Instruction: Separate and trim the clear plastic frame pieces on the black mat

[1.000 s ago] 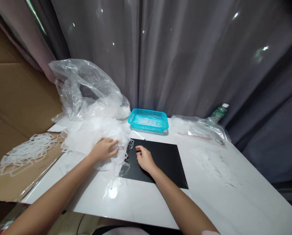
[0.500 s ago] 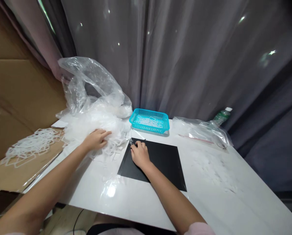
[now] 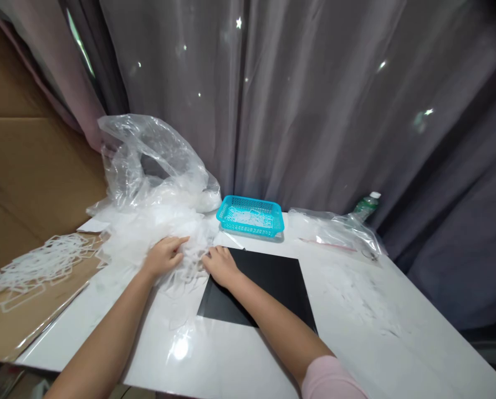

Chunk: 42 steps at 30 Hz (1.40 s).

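Observation:
A loose heap of thin white translucent pieces (image 3: 133, 235) covers the left-middle of the table, with strip-like outlines along its near edge. My left hand (image 3: 163, 257) rests on the heap, its index finger stretched out and thumb apart. To the right is a flat black sheet (image 3: 272, 280). Over that sheet's far left corner, my right hand (image 3: 221, 267) has bent fingers and touches the heap's right edge. What lies under those fingertips is hidden.
A blue basket (image 3: 251, 230) holding white pieces stands behind the sheet. Farther right lie a clear plastic bag (image 3: 326, 224) and a green bottle (image 3: 366, 206). A large clear bag (image 3: 160, 144) rises behind the heap. White frame-shaped pieces (image 3: 44, 266) lie on cardboard at left.
My right hand has moved left from over the black sheet to the heap's edge. The small white bits by its fingers are out of sight. My left hand stays on the heap.

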Motion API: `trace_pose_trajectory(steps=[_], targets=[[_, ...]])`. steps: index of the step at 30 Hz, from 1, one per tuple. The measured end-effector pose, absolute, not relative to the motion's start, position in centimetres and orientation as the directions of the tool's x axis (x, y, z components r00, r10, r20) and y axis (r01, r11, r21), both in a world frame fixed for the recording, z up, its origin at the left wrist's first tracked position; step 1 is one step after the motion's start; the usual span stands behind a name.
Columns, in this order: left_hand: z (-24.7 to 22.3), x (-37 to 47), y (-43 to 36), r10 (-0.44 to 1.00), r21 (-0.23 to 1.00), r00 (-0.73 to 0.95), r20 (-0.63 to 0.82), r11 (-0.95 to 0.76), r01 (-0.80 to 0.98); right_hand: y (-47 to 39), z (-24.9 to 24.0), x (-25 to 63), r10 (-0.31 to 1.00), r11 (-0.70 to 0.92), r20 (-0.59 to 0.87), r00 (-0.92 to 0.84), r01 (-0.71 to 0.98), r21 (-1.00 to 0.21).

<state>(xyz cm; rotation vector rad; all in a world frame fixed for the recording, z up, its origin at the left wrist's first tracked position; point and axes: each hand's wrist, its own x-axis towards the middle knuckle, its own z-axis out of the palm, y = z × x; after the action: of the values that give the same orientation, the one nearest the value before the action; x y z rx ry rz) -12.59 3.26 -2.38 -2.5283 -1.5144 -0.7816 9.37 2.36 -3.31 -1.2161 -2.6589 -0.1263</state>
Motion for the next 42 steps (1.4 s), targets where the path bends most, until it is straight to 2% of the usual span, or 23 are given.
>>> trace_pose_trajectory(steps=[4, 7, 10, 12, 14, 18, 20, 22, 24, 25, 27, 30, 32, 34, 37, 39, 42], targets=[[-2.1, -13.0, 3.6, 0.772, 0.188, 0.411, 0.484, -0.551, 0.813, 0.1, -3.3, 11.1, 0.719, 0.649, 0.272, -0.64, 0.758, 0.068], [-2.1, -13.3, 3.7, 0.772, 0.195, 0.425, 0.473, -0.562, 0.804, -1.5, -3.9, 13.9, 0.688, 0.655, 0.347, -0.638, 0.751, 0.083], [-2.3, -13.2, 3.6, 0.767, 0.191, 0.436, 0.47, -0.571, 0.798, -1.5, -4.5, 17.4, 0.673, 0.676, 0.427, -0.604, 0.737, -0.022], [-2.5, -13.0, 3.3, 0.752, 0.174, 0.44, 0.49, -0.579, 0.796, -0.3, -4.6, 19.6, 0.742, 0.615, 0.443, -0.503, 0.774, -0.151], [-2.7, -12.7, 3.0, 0.733, 0.16, 0.43, 0.527, -0.582, 0.797, 1.5, -4.5, 21.2, 0.826, 0.506, 0.405, -0.392, 0.833, -0.226], [-2.6, -11.6, 2.0, 0.671, 0.202, 0.368, 0.644, -0.613, 0.764, 4.5, -4.6, 22.7, 0.874, 0.388, 0.391, -0.288, 0.898, -0.206], [-2.2, -10.5, 1.2, 0.634, 0.235, 0.316, 0.705, -0.629, 0.741, 4.6, -4.9, 22.8, 0.864, 0.404, 0.424, -0.272, 0.877, -0.261], [-1.8, -8.6, -0.1, 0.604, 0.261, 0.278, 0.747, -0.651, 0.713, 3.5, -5.1, 22.2, 0.844, 0.502, 0.424, -0.327, 0.76, -0.413], [-1.3, -5.8, -1.5, 0.576, 0.299, 0.261, 0.775, -0.697, 0.652, 1.8, -5.0, 20.8, 0.813, 0.579, 0.402, -0.422, 0.5, -0.644], [-1.0, -4.1, -2.2, 0.565, 0.316, 0.282, 0.775, -0.733, 0.602, 0.8, -4.9, 19.9, 0.803, 0.557, 0.388, -0.452, 0.339, -0.758], [-0.4, -0.9, -3.1, 0.547, 0.358, 0.283, 0.788, -0.78, 0.513, -0.9, -4.6, 17.9, 0.759, 0.458, 0.359, -0.543, 0.055, -0.887], [0.7, 2.5, -2.6, 0.623, 0.477, 0.193, 0.758, -0.732, 0.486, -1.9, -4.5, 16.6, 0.785, 0.169, 0.185, -0.591, -0.083, -0.982], [1.0, 3.0, -1.4, 0.636, 0.423, 0.291, 0.714, -0.724, 0.544, -1.1, -4.3, 17.6, 0.822, 0.018, 0.063, -0.566, -0.084, -0.996], [1.1, 2.1, -0.2, 0.624, 0.281, 0.373, 0.687, -0.701, 0.656, 0.5, -3.5, 19.8, 0.831, -0.018, 0.031, -0.556, -0.083, -0.996], [0.9, -0.2, 0.7, 0.691, 0.124, 0.322, 0.648, -0.512, 0.85, 2.5, -0.9, 24.0, 0.771, -0.03, -0.039, -0.636, 0.025, -0.999], [1.0, -1.6, 0.7, 0.711, 0.031, 0.353, 0.609, -0.465, 0.885, 2.6, 1.1, 26.3, 0.832, 0.026, -0.002, -0.555, 0.042, -0.999], [1.1, -2.9, 0.5, 0.716, -0.008, 0.354, 0.602, -0.437, 0.899, 0.7, 3.4, 28.6, 0.918, 0.04, 0.097, -0.384, -0.155, -0.987]])
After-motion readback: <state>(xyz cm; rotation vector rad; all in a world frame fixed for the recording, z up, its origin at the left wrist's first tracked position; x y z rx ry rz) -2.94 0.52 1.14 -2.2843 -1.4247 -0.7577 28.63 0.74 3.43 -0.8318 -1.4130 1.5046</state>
